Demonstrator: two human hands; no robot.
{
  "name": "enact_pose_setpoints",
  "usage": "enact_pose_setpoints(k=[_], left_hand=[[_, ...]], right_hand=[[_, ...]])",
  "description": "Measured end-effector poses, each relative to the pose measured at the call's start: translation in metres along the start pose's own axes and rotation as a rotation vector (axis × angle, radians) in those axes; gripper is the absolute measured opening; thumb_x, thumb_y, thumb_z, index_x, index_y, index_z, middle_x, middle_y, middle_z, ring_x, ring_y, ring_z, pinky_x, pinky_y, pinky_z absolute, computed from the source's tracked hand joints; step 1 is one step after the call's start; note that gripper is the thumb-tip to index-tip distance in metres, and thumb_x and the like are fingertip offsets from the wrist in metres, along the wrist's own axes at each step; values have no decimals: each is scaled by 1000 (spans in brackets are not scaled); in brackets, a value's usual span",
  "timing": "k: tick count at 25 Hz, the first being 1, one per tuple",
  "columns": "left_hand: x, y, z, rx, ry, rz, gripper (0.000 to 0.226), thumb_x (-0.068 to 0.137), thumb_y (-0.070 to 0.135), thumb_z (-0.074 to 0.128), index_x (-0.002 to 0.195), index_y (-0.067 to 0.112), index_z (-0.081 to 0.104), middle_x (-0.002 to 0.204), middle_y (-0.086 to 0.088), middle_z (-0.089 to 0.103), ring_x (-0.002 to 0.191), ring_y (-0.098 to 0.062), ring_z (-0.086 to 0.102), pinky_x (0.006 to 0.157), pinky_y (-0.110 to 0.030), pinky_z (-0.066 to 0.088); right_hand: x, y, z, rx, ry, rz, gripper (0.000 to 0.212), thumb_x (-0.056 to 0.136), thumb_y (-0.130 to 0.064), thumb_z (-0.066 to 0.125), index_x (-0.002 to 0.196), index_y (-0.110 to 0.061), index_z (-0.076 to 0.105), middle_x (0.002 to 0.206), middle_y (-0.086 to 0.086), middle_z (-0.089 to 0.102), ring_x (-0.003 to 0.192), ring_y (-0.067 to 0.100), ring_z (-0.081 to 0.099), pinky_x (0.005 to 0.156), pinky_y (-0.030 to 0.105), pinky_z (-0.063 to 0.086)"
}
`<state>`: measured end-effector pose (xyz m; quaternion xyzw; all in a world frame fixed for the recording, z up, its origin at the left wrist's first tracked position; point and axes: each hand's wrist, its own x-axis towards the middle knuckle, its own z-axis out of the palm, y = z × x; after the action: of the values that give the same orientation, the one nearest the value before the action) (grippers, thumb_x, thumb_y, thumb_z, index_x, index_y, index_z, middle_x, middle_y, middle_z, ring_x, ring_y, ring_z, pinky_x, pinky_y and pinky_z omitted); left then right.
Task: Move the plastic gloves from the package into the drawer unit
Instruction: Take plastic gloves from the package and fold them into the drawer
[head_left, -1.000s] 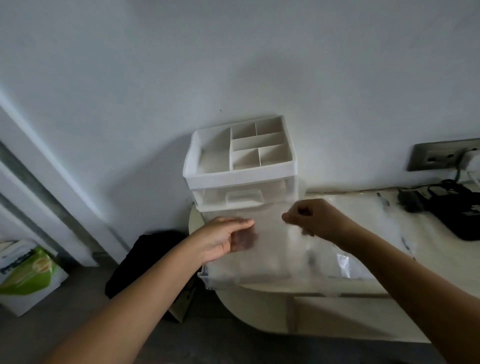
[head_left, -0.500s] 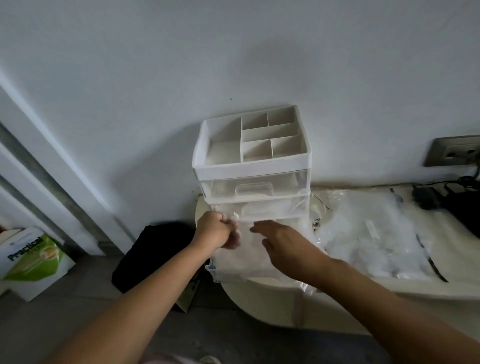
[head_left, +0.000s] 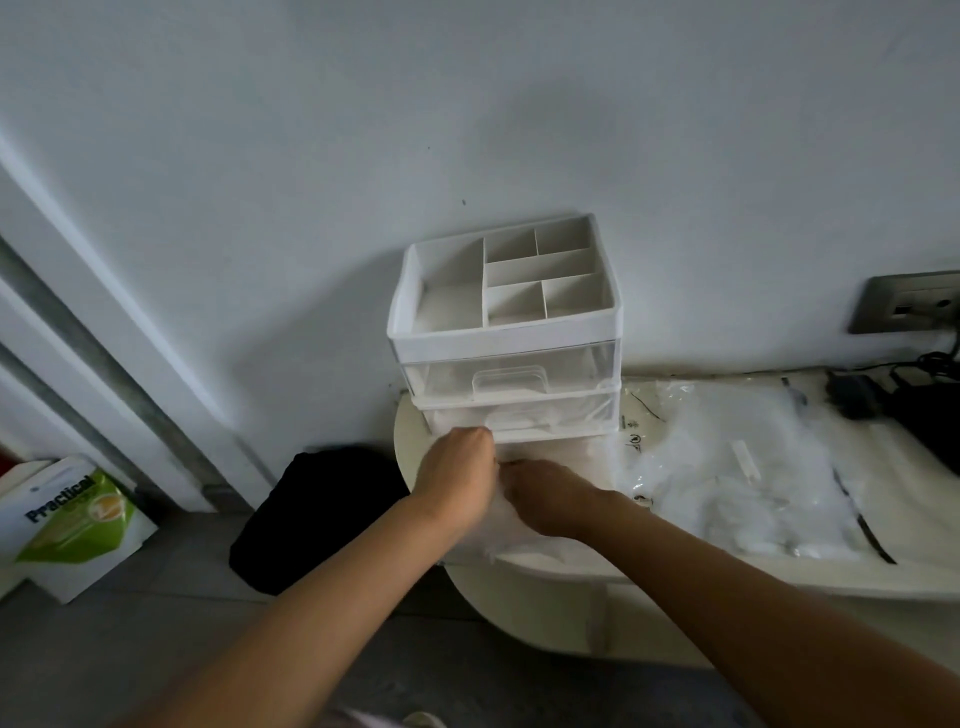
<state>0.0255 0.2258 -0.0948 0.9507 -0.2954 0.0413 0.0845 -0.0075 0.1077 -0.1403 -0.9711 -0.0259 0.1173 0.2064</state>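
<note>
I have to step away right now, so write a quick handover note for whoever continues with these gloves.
Left hand grips the plastic gloves before the lower drawer of the drawer unit; right hand lies on the same stack, fingers hidden.
The package lies right of the unit and looks to hold more gloves.
Done: one stack out.
Left: seat it in the drawer, then fetch the rest.

1. The drawer unit (head_left: 504, 332) has a white frame and divider tray over clear drawers.
2. The plastic gloves (head_left: 498, 540) are milky, translucent white.
3. The package (head_left: 727, 467) is clear with small black print.
4. The bench (head_left: 519, 577) is cream.
5. The bag (head_left: 311, 514) is black, on a grey floor (head_left: 171, 649).
6. The box (head_left: 72, 519) is white and green with blue lettering.
7. The socket plate (head_left: 909, 301) is grey.
</note>
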Motion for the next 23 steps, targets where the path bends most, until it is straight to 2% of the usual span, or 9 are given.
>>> enact_pose_setpoints(k=[2, 5, 8, 10, 13, 15, 18, 21, 23], left_hand=[[4, -5, 20, -37, -235, -8, 19, 91, 8, 53, 108, 6, 61, 110, -13, 63, 102, -26, 60, 87, -34, 48], [10, -17, 36, -114, -483, -60, 47, 91, 16, 58, 135, 7, 43, 133, -13, 50, 117, -26, 52, 101, -33, 42], [12, -20, 40, -43, -555, -72, 72, 89, 29, 61, 146, 3, 26, 147, -16, 34, 129, -29, 42, 106, -32, 37], [12, -18, 38, 5, -579, -104, 78, 89, 33, 61, 147, 0, 21, 148, -19, 31, 129, -30, 41, 105, -32, 37], [13, -11, 33, 28, -590, -128, 73, 89, 33, 61, 145, 2, 27, 142, -18, 40, 122, -29, 48, 101, -32, 42], [13, -6, 31, 48, -601, -84, 68, 91, 28, 59, 146, 6, 28, 138, -19, 45, 119, -29, 51, 100, -34, 43], [11, 1, 28, 48, -630, -29, 70, 93, 18, 55, 152, 20, 17, 144, -19, 40, 128, -31, 44, 104, -34, 39], [9, 6, 23, 54, -636, -35, 76, 92, 16, 56, 152, 28, 11, 153, -14, 25, 140, -31, 25, 111, -33, 30], [9, 7, 20, 64, -656, -70, 78, 93, 17, 56, 152, 30, 7, 157, -15, 14, 142, -31, 20, 112, -34, 29]], right_hand=[[-1, -8, 2, 86, 22, -23, 34, 97, -11, 40, 129, -5, 50, 132, 14, 53, 120, 29, 51, 101, 34, 39], [-5, -10, -1, 290, 7, -44, 40, 94, -10, 47, 134, -5, 48, 133, 15, 50, 120, 29, 49, 104, 37, 38], [-5, 6, -5, 268, 30, 19, 45, 93, -3, 40, 139, -6, 43, 145, 11, 39, 133, 25, 35, 110, 29, 25], [-4, 20, -7, 302, 157, 192, 48, 90, -1, 39, 137, -6, 43, 149, 12, 31, 138, 27, 27, 114, 31, 21], [-5, 22, -7, 469, 249, 371, 60, 85, -4, 44, 143, -3, 31, 154, 15, 6, 143, 31, 8, 119, 36, 12], [-4, 17, -5, 521, 274, 428, 65, 85, -7, 46, 146, -1, 23, 155, 16, -1, 144, 32, 5, 119, 35, 9], [-5, 14, -11, 507, 276, 411, 58, 88, -10, 45, 143, 1, 30, 154, 20, 9, 143, 33, 13, 117, 35, 15], [-20, 19, -31, 516, 126, 344, 42, 94, -7, 42, 134, 2, 46, 135, 18, 45, 125, 28, 43, 96, 31, 39], [-43, 20, -58, 458, 0, 239, 35, 96, -11, 44, 129, -2, 54, 127, 11, 56, 117, 22, 50, 91, 23, 38]])
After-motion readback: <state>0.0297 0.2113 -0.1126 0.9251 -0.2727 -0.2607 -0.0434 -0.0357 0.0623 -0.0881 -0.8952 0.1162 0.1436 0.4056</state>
